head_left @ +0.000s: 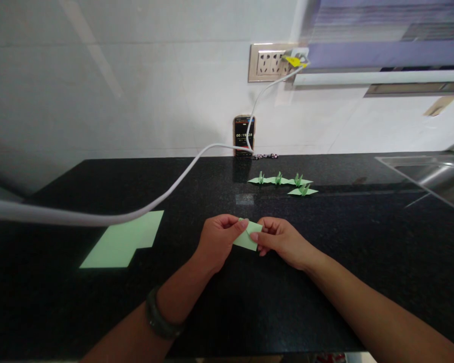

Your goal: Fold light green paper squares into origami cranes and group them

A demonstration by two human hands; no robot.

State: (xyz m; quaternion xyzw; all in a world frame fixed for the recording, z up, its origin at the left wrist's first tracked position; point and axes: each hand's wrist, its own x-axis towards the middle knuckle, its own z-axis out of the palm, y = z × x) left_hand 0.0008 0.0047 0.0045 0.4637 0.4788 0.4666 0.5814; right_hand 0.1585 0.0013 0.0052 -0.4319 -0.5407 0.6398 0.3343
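A small folded piece of light green paper (245, 241) is held between my two hands, just above the black countertop. My left hand (219, 238) pinches its left side, thumb on top. From the other side, my right hand (278, 239) grips the right edge with thumb and fingers closed on it. Beyond the hands, several folded green paper cranes (279, 180) stand in a row, with one crane (303, 190) slightly nearer. Flat green paper sheets (126, 239) lie to the left, partly behind a white cable.
The white cable (174, 189) crosses in front of the view from the left, up to a plug at the wall socket (270, 63). A phone (244, 133) showing a timer leans on the wall. At right is a metal sink (446, 176). The black countertop (219, 322) runs along the wall.
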